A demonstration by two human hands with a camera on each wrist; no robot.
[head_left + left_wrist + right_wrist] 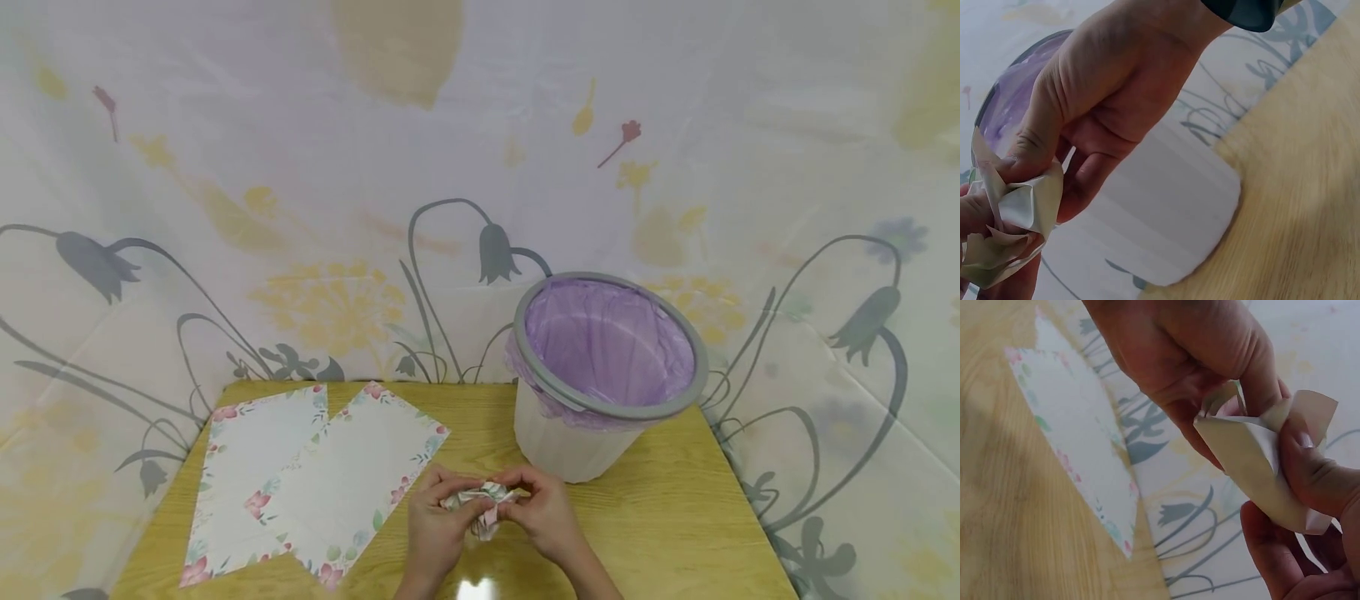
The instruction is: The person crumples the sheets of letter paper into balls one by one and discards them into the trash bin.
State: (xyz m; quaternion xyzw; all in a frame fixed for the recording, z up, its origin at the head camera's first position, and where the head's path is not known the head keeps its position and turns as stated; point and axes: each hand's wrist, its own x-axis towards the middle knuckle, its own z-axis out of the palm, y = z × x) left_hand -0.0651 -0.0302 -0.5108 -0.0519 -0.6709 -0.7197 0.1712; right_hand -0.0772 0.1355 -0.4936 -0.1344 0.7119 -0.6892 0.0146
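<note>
Between my two hands is a crumpled sheet of paper [491, 510], white with bits of floral print showing in its folds. My left hand [437, 527] pinches its left side, thumb in front and fingers behind. On the other side my right hand [550, 515] pinches it the same way. In the left wrist view the crumpled paper [1032, 203] has loose, bent edges around the fingers. The right wrist view shows the paper [1244, 453] folded into a loose bundle, partly hidden by thumbs and fingers.
Two flat flower-bordered sheets, a left sheet [255, 475] and an overlapping right sheet [356, 475], lie on the wooden table [660, 533]. Beyond my right hand stands a white bin [558, 437] with a grey rim and purple liner [607, 342]. A flower-printed cloth [262, 167] hangs behind.
</note>
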